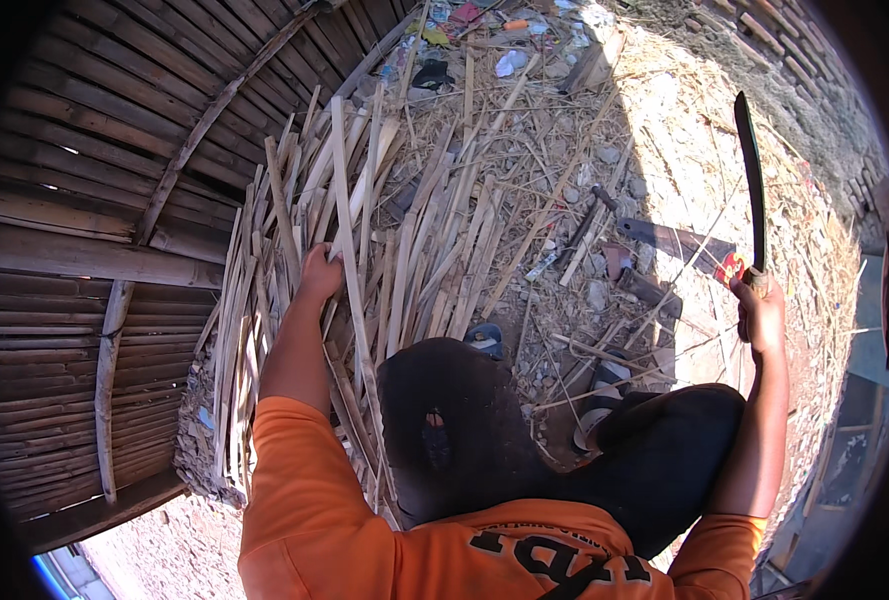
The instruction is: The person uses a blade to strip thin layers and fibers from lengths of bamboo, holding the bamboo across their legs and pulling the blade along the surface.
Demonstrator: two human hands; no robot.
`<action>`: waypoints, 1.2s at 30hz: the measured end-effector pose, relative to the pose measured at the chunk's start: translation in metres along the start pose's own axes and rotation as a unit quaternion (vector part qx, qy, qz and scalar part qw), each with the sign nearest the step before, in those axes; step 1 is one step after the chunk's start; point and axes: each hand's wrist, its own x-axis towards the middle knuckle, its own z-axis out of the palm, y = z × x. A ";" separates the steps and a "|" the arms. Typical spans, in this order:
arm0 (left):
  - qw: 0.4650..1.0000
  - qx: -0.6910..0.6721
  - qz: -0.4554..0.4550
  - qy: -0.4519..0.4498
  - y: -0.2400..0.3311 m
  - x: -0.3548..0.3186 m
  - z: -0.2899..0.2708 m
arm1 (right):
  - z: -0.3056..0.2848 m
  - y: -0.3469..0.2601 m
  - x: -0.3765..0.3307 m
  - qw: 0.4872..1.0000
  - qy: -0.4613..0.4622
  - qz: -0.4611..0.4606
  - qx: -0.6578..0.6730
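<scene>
Machete [753, 185], long, dark, slender

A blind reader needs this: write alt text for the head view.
A person's right hand holds a machete upright, while the left hand is in among bamboo strips piled beside a bamboo wall. A handsaw and hammer lie on the littered ground.

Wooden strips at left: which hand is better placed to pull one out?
Probably the left hand: it is at the wooden strips, while the right hand holds a machete, farther away.
</scene>
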 end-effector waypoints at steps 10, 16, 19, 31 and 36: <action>0.972 -0.235 -0.004 0.003 0.032 -0.032 -0.092 | -0.006 0.012 -0.001 0.999 0.015 -0.028 -0.006; 0.998 -0.053 0.032 -0.004 -0.008 -0.018 -0.069 | 0.011 -0.017 -0.009 1.000 0.001 -0.026 -0.004; 0.995 -0.096 0.021 -0.030 -0.007 -0.023 -0.048 | 0.014 -0.031 -0.018 1.000 0.003 -0.018 -0.003; 0.916 -0.374 0.073 0.124 0.102 -0.046 -0.234 | 0.026 -0.035 -0.023 0.999 -0.035 -0.027 0.021; 0.924 -0.360 0.060 0.118 0.122 -0.022 -0.249 | 0.029 -0.033 -0.021 0.997 -0.023 -0.053 0.043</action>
